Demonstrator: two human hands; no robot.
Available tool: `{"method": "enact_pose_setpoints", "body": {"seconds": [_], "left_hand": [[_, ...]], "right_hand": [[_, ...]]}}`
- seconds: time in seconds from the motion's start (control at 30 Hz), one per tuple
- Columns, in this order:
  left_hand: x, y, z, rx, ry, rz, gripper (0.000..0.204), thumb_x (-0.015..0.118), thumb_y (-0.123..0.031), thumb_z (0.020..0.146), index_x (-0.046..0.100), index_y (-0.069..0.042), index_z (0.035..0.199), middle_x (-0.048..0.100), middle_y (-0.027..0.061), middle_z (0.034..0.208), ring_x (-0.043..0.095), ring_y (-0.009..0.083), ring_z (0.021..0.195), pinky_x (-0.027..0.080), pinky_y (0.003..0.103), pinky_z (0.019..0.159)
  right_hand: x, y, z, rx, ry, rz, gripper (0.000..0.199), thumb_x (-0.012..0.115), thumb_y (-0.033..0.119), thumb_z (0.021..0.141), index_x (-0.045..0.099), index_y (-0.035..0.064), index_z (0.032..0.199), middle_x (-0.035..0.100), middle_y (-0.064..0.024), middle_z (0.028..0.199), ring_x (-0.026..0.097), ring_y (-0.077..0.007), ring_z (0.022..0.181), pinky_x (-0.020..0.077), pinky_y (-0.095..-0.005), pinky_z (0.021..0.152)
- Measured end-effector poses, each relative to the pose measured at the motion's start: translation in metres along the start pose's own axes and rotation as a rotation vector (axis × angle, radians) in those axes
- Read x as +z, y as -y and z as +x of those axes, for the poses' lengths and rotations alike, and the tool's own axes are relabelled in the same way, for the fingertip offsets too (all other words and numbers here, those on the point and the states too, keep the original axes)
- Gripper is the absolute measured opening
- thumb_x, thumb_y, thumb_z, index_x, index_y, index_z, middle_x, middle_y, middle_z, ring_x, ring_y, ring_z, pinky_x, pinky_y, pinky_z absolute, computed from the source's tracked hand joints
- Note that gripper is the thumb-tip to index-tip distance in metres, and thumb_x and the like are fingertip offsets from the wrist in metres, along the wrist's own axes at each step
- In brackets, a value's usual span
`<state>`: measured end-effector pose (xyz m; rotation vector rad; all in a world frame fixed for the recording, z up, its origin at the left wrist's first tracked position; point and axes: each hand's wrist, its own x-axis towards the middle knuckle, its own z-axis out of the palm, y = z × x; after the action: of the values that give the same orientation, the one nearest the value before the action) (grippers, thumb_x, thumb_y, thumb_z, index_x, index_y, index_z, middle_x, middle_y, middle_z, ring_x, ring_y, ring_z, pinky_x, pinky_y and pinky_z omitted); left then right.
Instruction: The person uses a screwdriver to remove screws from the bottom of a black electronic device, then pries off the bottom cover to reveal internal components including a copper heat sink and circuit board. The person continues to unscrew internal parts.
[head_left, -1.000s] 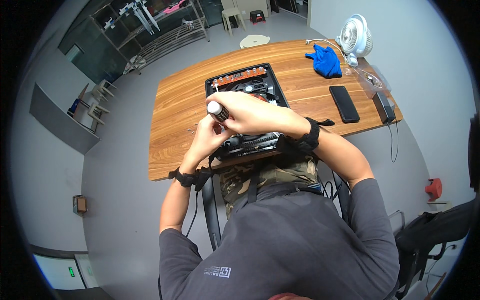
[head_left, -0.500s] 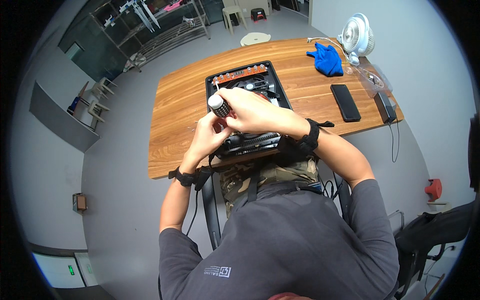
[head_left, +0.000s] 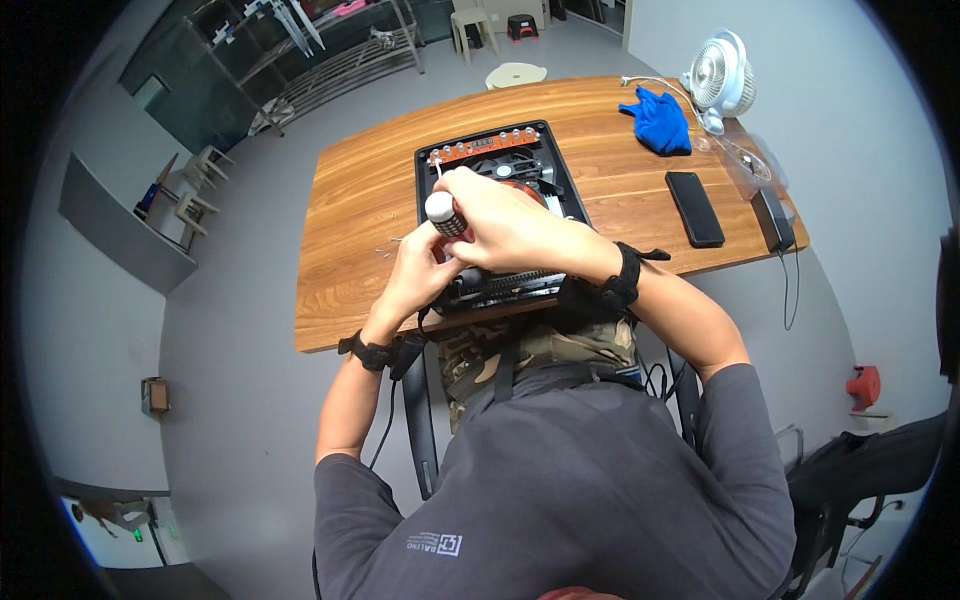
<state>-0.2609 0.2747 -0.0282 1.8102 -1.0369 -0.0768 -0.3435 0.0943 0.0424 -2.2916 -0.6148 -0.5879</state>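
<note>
My right hand [head_left: 505, 222] is wrapped round a screwdriver [head_left: 444, 213] with a white end cap and a dark, dotted grip. The tool points down into an opened black appliance housing [head_left: 563, 172], and its tip is hidden beneath my hands. My left hand [head_left: 415, 265] is closed against the lower part of the screwdriver, thumb and fingers drawn together. Along the housing's far side runs an orange circuit board [head_left: 480, 149] with several round metal parts. Dark inner parts show between my hands and the near rim.
Several small screws [head_left: 386, 247] lie left of the housing on the wooden table [head_left: 345, 200]. To the right are a black phone [head_left: 694, 208], a blue cloth [head_left: 658, 122], a white fan [head_left: 720, 75], a clear plastic bag [head_left: 752, 168] and a black box [head_left: 773, 220] with a cable.
The screwdriver's capped end has shifted slightly right, and both hands keep their hold. The whole view has moved a little. At the lower left doorway, part of a person has come into sight.
</note>
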Motion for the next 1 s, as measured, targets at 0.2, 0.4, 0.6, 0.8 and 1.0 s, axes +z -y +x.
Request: {"method": "enact_pose_setpoints", "body": {"seconds": [0.2,0.4,0.6,0.8,1.0], "left_hand": [[0.006,-0.016,0.006,0.037,-0.052,0.045,0.028,0.083,-0.009,0.080,0.067,-0.002,0.102,0.067,0.0058,0.085,0.061,0.0112,0.072,0.052,0.029,0.067],[0.003,-0.002,0.004,-0.018,-0.021,-0.036,0.029,0.084,-0.011,0.080,0.066,-0.002,0.100,0.067,0.0046,0.082,0.061,0.0110,0.070,0.052,0.029,0.066],[0.002,-0.020,0.006,-0.037,-0.083,0.044,0.024,0.081,-0.008,0.081,0.068,0.000,0.099,0.069,0.0017,0.084,0.060,0.0080,0.075,0.051,0.028,0.068],[-0.010,0.000,0.001,-0.037,0.222,0.201,0.026,0.083,-0.008,0.078,0.068,0.001,0.096,0.068,0.0085,0.079,0.062,0.0144,0.070,0.051,0.031,0.066],[0.000,0.003,0.001,-0.016,0.286,0.259,0.018,0.080,-0.006,0.080,0.073,0.002,0.094,0.070,0.0162,0.079,0.069,0.0274,0.074,0.054,0.038,0.070]], "right_hand": [[-0.006,0.002,0.002,0.121,0.036,-0.002,0.050,0.079,0.012,0.080,0.051,0.0002,0.120,0.064,-0.0237,0.112,0.064,-0.0414,0.104,0.0528,-0.0454,0.086],[-0.012,0.012,0.008,0.202,0.134,-0.013,0.044,0.076,0.009,0.079,0.050,-0.0032,0.112,0.063,-0.0237,0.097,0.064,-0.0433,0.100,0.0521,-0.0479,0.084],[0.000,-0.002,0.004,0.104,0.068,-0.047,0.034,0.074,0.010,0.080,0.052,-0.0033,0.104,0.063,-0.0250,0.092,0.063,-0.0457,0.093,0.0509,-0.0493,0.081],[-0.004,-0.003,0.005,0.120,0.091,0.049,0.030,0.070,0.007,0.081,0.050,-0.0038,0.100,0.065,-0.0275,0.089,0.065,-0.0462,0.092,0.0504,-0.0493,0.077],[-0.007,-0.002,0.006,0.146,0.100,0.050,0.031,0.071,0.008,0.081,0.050,-0.0041,0.101,0.065,-0.0277,0.088,0.065,-0.0459,0.091,0.0508,-0.0482,0.077]]}}
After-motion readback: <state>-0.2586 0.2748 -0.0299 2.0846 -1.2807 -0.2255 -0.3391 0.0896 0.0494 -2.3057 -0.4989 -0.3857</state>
